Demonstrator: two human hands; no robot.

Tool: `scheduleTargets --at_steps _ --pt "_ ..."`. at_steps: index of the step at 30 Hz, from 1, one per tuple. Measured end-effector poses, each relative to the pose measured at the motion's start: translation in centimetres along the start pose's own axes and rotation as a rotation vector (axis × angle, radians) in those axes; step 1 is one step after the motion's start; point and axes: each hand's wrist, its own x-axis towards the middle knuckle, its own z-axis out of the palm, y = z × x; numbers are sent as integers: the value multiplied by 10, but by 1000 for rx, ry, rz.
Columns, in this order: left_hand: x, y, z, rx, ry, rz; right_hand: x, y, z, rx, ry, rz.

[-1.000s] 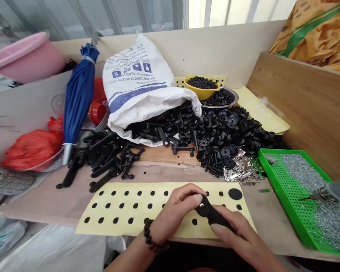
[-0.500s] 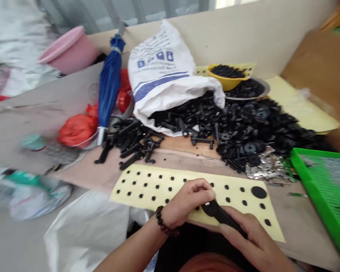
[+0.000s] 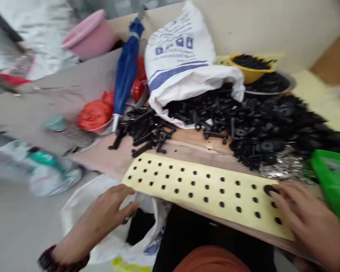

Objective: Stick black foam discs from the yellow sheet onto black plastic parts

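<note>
The left hand is held over the near left, thumb and fingers apart, beside the yellow sheet's left end and above an open white bag. A small dark spot by the thumb is too blurred to tell whether it is held. A black piece shows inside the bag's mouth. A dark bracelet circles the left wrist.

The right hand is at the sheet's right end, its fingertips over the black disc; I cannot tell whether they are pinched on it or merely resting there. The disc lies at the sheet's far right corner. The yellow sheet lies along the near edge of the bench, bearing rows of small black dots.

Beyond it, black handles lie at left, with more spilling from the sack in the middle. To the right are heaped black parts, shiny clips and a green tray. Far right stands a yellow bowl; far left, a blue umbrella leans beside a red bag.
</note>
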Motion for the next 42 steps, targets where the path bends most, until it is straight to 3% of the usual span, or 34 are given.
scheduleTargets --at_steps 3,7,10,14,18,24,34,42 --pt "26 46 28 -103 32 342 -2 3 4 -246 18 -47" --pt "53 141 48 -176 -25 790 -3 1 12 -352 36 -44" --pt "67 199 65 -118 -88 947 -3 -2 12 -347 20 -41" --pt "83 239 88 46 -70 975 -2 -2 11 -290 10 -34" --pt "92 254 99 156 -12 959 -2 0 8 -190 16 -15" --pt "89 253 99 165 7 951 -4 -5 3 -23 20 46" --pt "93 260 102 192 -7 924 -7 -1 11 -245 73 14" --pt "92 261 102 192 19 927 -5 -8 6 -100 15 58"
